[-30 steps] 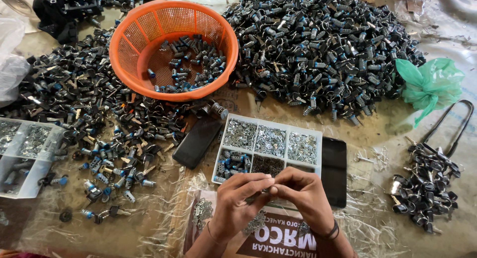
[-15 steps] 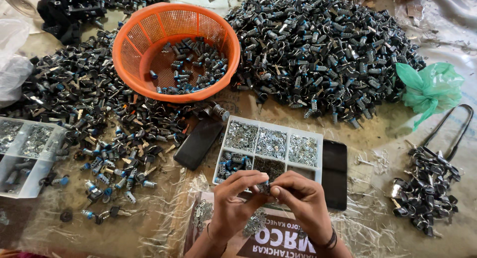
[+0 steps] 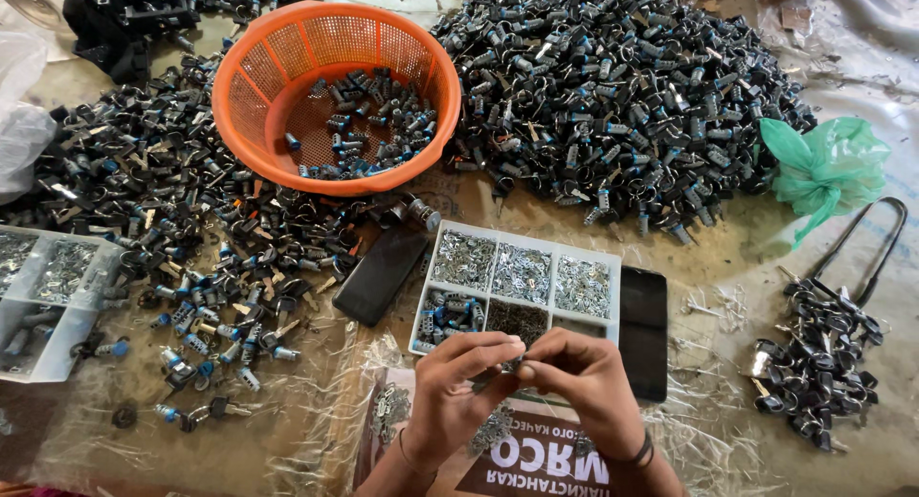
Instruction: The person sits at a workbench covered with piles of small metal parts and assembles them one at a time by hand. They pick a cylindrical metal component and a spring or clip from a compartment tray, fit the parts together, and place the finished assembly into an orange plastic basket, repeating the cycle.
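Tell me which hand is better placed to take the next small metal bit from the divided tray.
Probably the left hand: its fingertips lie just below the divided tray, nearer the filled compartments. The right hand sits further toward the black phone.

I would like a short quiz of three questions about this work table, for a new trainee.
1. True or false: the orange basket is full to the rim.
2. Which lies directly right of the compartment tray? A) green bag B) dark phone C) orange basket
3. Fill in: the left hand and the right hand meet just in front of the ____.

Key
1. False: only a thin layer of small blue and grey parts covers its bottom.
2. B, the dark phone. The green bag lies farther off.
3. Compartment tray.
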`<state>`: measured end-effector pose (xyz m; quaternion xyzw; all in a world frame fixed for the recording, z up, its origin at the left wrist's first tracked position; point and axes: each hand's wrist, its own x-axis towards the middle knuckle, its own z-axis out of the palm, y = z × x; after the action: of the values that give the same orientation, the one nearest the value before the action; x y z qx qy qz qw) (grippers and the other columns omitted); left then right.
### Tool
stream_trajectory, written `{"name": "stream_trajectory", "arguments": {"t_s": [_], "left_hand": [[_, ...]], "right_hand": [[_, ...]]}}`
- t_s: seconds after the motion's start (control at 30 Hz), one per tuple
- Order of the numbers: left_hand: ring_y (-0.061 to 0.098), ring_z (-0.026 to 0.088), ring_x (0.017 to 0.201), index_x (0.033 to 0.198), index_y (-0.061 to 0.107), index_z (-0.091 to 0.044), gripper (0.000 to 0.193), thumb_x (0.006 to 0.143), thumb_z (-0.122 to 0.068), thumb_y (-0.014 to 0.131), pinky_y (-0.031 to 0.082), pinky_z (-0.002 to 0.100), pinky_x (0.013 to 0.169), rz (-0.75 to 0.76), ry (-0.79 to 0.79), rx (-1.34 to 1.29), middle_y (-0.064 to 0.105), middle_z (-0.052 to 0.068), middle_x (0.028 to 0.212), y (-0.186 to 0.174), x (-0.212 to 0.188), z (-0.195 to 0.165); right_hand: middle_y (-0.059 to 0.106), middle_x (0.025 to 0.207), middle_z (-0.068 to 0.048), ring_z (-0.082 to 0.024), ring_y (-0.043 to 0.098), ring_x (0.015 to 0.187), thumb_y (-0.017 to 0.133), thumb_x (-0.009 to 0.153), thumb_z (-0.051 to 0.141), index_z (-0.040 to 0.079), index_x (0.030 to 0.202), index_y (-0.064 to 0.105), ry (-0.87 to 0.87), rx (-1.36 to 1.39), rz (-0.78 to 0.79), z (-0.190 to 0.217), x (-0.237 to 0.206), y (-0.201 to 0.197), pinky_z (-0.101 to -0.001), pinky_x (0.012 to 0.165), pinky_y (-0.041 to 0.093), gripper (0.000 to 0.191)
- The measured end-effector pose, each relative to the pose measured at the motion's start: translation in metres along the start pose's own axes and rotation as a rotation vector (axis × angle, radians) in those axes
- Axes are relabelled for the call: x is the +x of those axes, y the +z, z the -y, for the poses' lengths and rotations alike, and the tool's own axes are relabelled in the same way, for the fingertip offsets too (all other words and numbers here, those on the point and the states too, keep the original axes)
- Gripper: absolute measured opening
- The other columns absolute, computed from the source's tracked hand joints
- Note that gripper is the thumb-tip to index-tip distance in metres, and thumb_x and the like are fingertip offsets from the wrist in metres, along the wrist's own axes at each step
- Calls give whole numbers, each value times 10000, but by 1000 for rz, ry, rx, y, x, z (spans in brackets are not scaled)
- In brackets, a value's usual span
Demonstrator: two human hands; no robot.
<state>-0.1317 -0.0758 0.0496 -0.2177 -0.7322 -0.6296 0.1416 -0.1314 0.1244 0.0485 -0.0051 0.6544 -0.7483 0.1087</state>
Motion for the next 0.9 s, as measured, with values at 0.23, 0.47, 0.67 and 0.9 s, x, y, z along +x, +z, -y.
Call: {"name": "stream_trajectory", "arguments": {"t_s": [0.23, 0.47, 0.67, 0.9], "left_hand": [[760, 204, 1000, 1099, 764, -109, 360, 768, -12, 866, 623, 307, 837, -29, 16, 43, 770, 55, 1113, -1, 1, -3], [718, 182, 925, 1116, 762, -131, 357, 786, -57, 876, 542, 312, 762, -62, 163, 232, 768, 8, 1098, -1, 2, -4], [711, 172, 909, 1109, 768, -133, 351, 779, -68, 868, 519, 312, 750, -51, 169, 233, 770, 9, 1097, -1, 1, -4], [713, 164, 917, 1093, 768, -119, 309, 804, -67, 862, 527, 310, 775, -30, 217, 239, 774, 15, 1089, -1, 0, -3]], "right_hand": [[723, 872, -79, -119, 663, 737, 773, 844, -7, -57, 906, 754, 50, 112, 50, -9, 7, -9, -260, 616, 507, 81], [724, 853, -57, -98, 652, 733, 775, 844, 20, -43, 919, 773, 54, -37, -5, 1, 1, -4, -245, 636, 523, 97], [722, 859, -56, -97, 674, 764, 805, 796, -36, -44, 879, 794, -161, -197, -63, 8, -7, 7, -224, 640, 539, 84], [722, 833, -75, -114, 665, 768, 836, 747, -75, -48, 824, 783, -194, -207, -17, 2, -6, -1, -244, 657, 524, 97]]}}
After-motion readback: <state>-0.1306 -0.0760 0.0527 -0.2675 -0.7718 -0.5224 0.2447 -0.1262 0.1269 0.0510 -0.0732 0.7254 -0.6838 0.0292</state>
